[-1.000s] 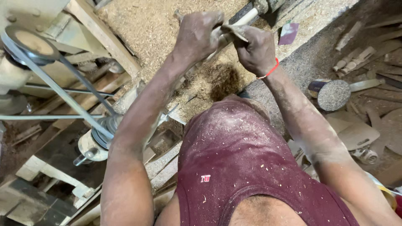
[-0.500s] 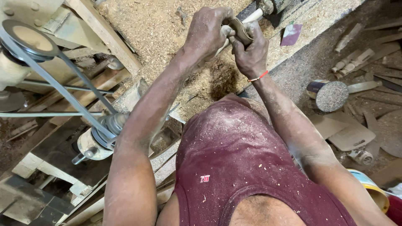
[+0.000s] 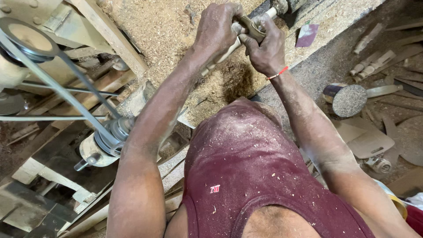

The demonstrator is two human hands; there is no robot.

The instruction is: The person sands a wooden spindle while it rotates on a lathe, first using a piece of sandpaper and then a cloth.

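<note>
While both hands meet over the pale turned spindle (image 3: 229, 49) in the head view, the work looks to be the sanding stage: a folded strip of sandpaper (image 3: 252, 25) is wrapped over the spindle near its far end, where it runs into the lathe centre (image 3: 278, 6). The left hand (image 3: 217, 27) has its grip curled tight round the spindle and one end of the strip; the right hand (image 3: 264, 47) pinches the other end between thumb and fingers, pressed together just beside the left. The spindle itself slants from the lathe centre down toward the belt-driven pulley (image 3: 108, 137), lying above a bed thick with sawdust (image 3: 176, 26) (one dark damp-looking patch sits just below the spindle). Well to the right of the spindle, a spare reddish sheet of sandpaper (image 3: 305, 35) rests on the ledge. Judging from this, the next move calls for even pressure and a steady slide of the strip along the spindle.
</note>
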